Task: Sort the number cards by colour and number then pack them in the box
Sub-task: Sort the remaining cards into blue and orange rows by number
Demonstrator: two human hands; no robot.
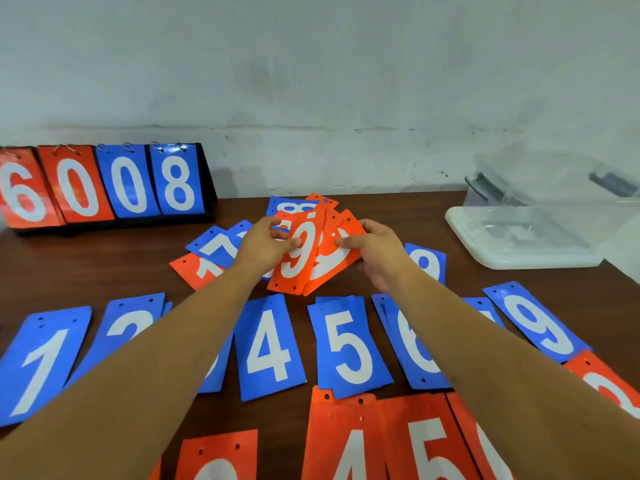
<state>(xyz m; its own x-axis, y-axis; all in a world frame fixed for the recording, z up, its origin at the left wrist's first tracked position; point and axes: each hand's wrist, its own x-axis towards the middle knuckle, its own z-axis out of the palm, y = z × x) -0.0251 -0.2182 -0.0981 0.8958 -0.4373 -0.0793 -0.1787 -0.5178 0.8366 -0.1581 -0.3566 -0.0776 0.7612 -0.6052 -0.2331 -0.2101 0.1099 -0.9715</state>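
Stained pale wall (311, 64) fills the top half. Dark wooden table (86, 265) below. Blue cards (266, 344) rowed lower middle, orange cards (349, 438) along the bottom edge. Flip scoreboard (104, 185) upper left. Clear box (554, 181) and lid (519, 237) at right. Centre: left hand (263, 244) and right hand (377, 251) grip a fanned orange stack (304, 254), 9 on top.

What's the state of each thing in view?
Left hand, pinches orange 9 card.
Right hand, holds orange cards.
Orange cards, fanned, in hand.
Blue cards row, face up, flat.
Scoreboard, upright, reads 6008.
Plastic box, lid off.
Lid, flat on table.
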